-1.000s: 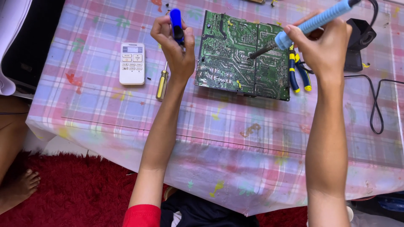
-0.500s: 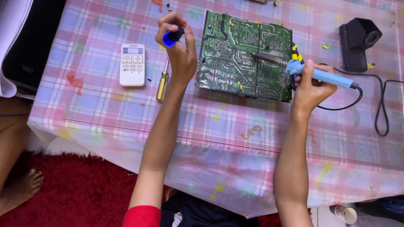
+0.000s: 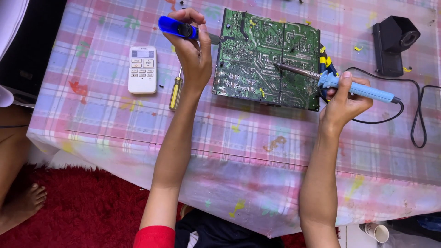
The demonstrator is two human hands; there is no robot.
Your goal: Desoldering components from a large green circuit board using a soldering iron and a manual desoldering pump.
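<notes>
A green circuit board [image 3: 266, 55] lies on the checked tablecloth [image 3: 229, 133], solder side up. My right hand [image 3: 344, 103] grips a light blue soldering iron [image 3: 358, 89] whose metal tip rests on the board's middle. My left hand [image 3: 193, 50] holds a dark blue desoldering pump [image 3: 181, 28] level, its nozzle pointing at the board's upper left edge. A black cord [image 3: 413, 110] runs from the iron across the table to the right.
A white remote control [image 3: 142, 69] and a yellow-handled screwdriver [image 3: 175, 92] lie left of my left wrist. Pliers with yellow and blue grips [image 3: 327, 62] peek out at the board's right edge. A black stand [image 3: 392, 41] sits far right. Another person's foot [image 3: 23, 204] rests on the red rug.
My right hand has dropped from above the board to its right edge, and the iron now lies low, tip on the board. My left hand has turned the pump from upright to level.
</notes>
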